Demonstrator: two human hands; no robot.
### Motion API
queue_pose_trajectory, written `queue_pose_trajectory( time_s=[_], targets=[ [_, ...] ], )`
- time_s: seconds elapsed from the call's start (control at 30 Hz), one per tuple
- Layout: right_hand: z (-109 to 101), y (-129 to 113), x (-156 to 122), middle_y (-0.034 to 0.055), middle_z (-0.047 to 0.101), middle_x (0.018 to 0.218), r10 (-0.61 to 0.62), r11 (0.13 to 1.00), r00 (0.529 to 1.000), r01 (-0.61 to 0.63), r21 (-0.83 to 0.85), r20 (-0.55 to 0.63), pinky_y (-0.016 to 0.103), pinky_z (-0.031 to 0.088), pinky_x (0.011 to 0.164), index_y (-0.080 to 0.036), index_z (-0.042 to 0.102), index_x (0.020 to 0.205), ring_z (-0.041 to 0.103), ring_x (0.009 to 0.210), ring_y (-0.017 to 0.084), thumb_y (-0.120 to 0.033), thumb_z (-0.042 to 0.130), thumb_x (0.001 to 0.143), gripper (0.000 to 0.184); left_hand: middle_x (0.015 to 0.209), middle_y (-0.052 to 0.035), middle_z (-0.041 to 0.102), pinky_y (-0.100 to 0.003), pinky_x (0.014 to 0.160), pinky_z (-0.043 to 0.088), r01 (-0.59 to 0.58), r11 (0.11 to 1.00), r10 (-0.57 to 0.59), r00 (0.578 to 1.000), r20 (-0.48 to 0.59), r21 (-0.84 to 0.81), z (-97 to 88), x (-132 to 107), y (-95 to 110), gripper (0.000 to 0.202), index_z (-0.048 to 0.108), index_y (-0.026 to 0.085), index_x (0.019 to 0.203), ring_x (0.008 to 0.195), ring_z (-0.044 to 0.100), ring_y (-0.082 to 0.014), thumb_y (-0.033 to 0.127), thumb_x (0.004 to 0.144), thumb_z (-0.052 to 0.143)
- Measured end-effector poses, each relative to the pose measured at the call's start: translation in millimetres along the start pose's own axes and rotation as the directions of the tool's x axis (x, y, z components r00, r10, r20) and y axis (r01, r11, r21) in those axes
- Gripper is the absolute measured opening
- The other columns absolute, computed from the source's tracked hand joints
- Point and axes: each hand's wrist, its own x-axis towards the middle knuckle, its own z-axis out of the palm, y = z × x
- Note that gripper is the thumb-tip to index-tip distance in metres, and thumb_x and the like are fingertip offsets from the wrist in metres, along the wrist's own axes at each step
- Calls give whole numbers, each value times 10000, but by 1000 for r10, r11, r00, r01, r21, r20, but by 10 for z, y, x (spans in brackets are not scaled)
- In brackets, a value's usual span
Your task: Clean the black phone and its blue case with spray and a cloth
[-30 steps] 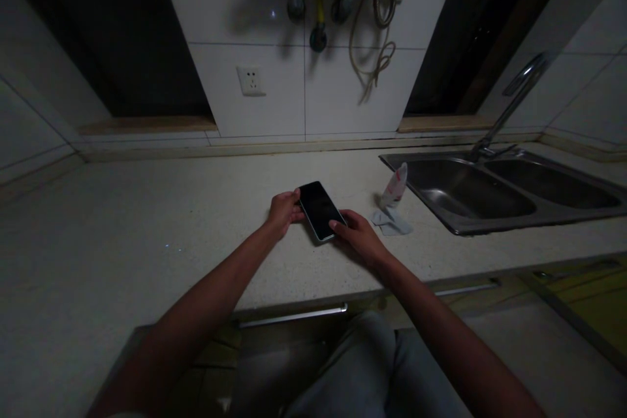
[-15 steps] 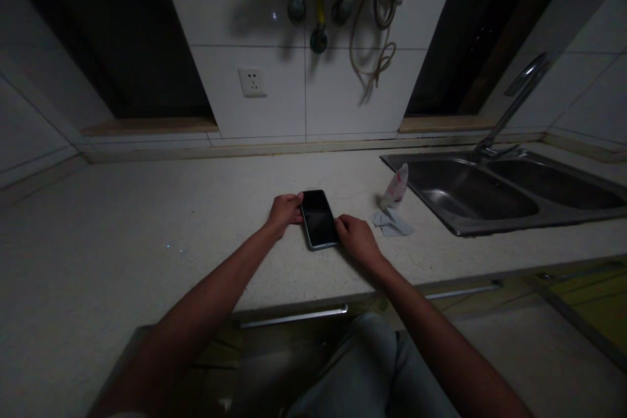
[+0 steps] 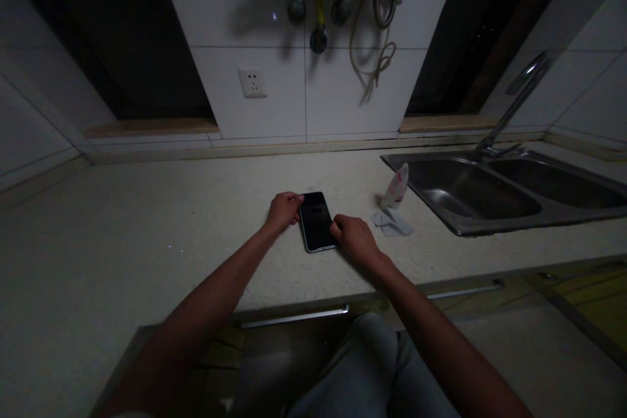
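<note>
A smartphone with a dark screen lies face up on the pale countertop, slightly turned. My left hand grips its upper left edge, thumb at the rim and fingers curled beside it. On the other side, my right hand is closed against the phone's right edge, and its fingertips are partly hidden. To the right of that hand lies a crumpled pale wipe or tissue. A small white packet with pink marks stands just behind it.
A double steel sink with a tall faucet is set into the counter at the right. Behind, hoses and valves hang on the tiled wall beside a socket. Drawer handles run below the front edge.
The phone has shifted very slightly to the left and down. The right fingers have moved a little further over its right edge; the left hand is nearly still.
</note>
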Motion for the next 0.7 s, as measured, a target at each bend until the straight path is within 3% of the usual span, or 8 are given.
queue_pose_trajectory(
  time_s=[0.1, 0.2, 0.37, 0.57, 0.63, 0.7],
  targets=[
    [-5, -10, 18, 112, 770, 904, 1, 1000, 1000, -1, -4, 10, 291, 304, 646, -173, 733, 888, 665, 784, 199, -276, 479, 962, 284, 815, -78, 742, -275, 699, 511, -104, 959, 120, 992, -45, 265, -13, 19, -16, 211, 720, 159, 891, 731, 682, -181, 320, 906, 585],
    [-10, -11, 37, 124, 769, 910, -10, 1000, 1000, 10, -16, 21, 294, 321, 657, -167, 739, 907, 668, 791, 209, -273, 483, 958, 282, 967, -111, 760, -285, 794, 483, -141, 906, 173, 984, -45, 399, -5, 29, -25, 259, 734, 167, 888, 903, 688, -214, 364, 922, 568],
    [-17, -8, 67, 142, 768, 944, -73, 995, 996, 76, -60, 55, 304, 333, 662, -167, 735, 937, 679, 809, 230, -299, 489, 972, 281, 974, -136, 749, -304, 757, 460, -146, 841, 163, 987, 14, 520, 26, -33, 23, 421, 738, 167, 923, 904, 682, -248, 484, 964, 464],
    [21, 1, 89, 136, 763, 914, -66, 996, 997, 69, -60, 47, 305, 324, 645, -166, 719, 931, 669, 775, 221, -286, 481, 964, 269, 1051, -171, 714, -322, 814, 460, -182, 647, 222, 974, 45, 740, 69, -117, 45, 465, 714, 160, 1006, 1014, 662, -278, 510, 982, 408],
    [42, 13, 78, 123, 759, 879, -45, 999, 999, 45, -26, 20, 300, 315, 635, -166, 719, 905, 655, 754, 210, -279, 496, 943, 253, 1064, -182, 707, -335, 821, 461, -199, 635, 232, 971, 62, 747, 68, -113, 37, 480, 704, 153, 1012, 1022, 658, -290, 524, 981, 402],
    [64, 44, 57, 93, 749, 838, -20, 997, 999, 22, 70, -28, 285, 317, 629, -171, 716, 873, 636, 728, 188, -275, 506, 924, 240, 1062, -178, 709, -340, 803, 463, -196, 682, 228, 972, 51, 704, 45, -95, 34, 486, 688, 154, 1026, 1006, 661, -292, 538, 981, 394]
  ],
)
